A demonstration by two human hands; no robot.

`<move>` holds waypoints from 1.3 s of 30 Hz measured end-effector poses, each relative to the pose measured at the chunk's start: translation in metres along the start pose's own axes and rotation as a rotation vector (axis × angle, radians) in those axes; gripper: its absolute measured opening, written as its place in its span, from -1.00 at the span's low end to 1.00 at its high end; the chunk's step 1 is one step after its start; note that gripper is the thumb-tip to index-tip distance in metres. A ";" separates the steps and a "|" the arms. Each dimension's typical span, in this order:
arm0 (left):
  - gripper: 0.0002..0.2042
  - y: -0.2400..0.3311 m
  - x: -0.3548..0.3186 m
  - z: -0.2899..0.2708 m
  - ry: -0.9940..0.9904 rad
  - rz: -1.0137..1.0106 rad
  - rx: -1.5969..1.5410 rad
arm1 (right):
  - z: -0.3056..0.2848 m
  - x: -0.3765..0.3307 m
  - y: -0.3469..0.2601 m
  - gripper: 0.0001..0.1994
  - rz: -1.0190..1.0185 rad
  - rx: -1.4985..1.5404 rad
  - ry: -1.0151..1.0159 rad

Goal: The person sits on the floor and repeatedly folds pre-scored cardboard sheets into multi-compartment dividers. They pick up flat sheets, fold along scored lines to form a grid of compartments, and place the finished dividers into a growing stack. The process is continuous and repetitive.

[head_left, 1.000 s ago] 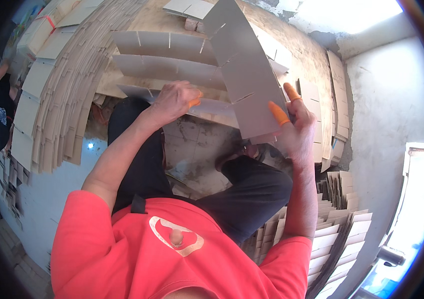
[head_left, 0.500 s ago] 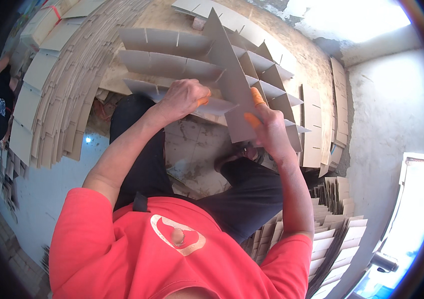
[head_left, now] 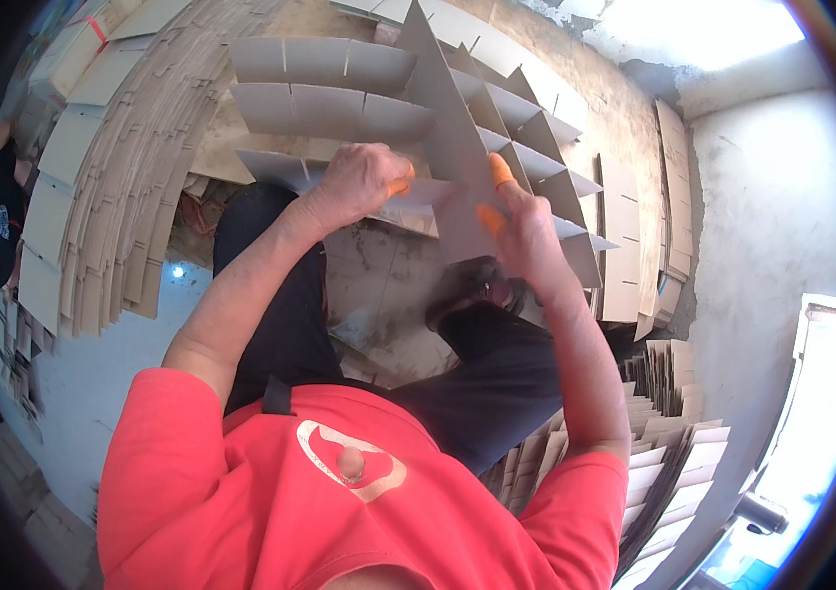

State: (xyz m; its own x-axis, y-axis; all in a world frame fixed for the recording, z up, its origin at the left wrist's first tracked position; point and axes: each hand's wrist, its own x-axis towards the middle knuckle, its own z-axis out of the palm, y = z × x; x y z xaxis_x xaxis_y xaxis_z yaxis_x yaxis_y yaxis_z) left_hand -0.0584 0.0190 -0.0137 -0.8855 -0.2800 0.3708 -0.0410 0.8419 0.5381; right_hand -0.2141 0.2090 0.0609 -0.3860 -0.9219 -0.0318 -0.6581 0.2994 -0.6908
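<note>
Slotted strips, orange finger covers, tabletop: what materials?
Slotted strips: likely cardboard, matt grey-brown; thin, flat sheets with cut slits.
Orange finger covers: probably rubber or latex; close-fitting, bright, seamless-looking.
Tabletop: perhaps wood or plywood, dull; tan and mottled, grain unclear.

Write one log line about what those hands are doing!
left hand: pinching nearest long strip | right hand: gripping crossing strip | cardboard grid: right of crossing strip | orange finger covers: both hands
</note>
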 end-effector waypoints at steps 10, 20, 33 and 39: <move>-0.87 0.003 0.003 -0.003 -0.050 -0.011 -0.030 | 0.033 -0.014 0.033 -0.32 -0.152 -0.139 0.034; -0.72 -0.056 0.066 -0.049 0.300 0.048 0.244 | 0.017 -0.012 0.026 -0.33 -0.249 -0.151 -0.029; -0.59 -0.063 0.065 -0.069 0.219 -0.042 0.231 | -0.068 -0.063 0.132 -0.72 0.067 -0.424 0.989; -0.64 -0.010 0.012 -0.074 0.314 0.058 0.322 | -0.073 -0.143 0.246 -0.40 0.623 -1.035 0.474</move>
State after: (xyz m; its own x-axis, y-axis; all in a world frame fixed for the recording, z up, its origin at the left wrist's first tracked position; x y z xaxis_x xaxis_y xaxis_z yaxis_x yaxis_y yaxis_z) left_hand -0.0342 -0.0268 0.0417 -0.7090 -0.3126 0.6322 -0.1813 0.9470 0.2650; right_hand -0.3680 0.4321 -0.0519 -0.8557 -0.4470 0.2606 -0.3947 0.8896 0.2298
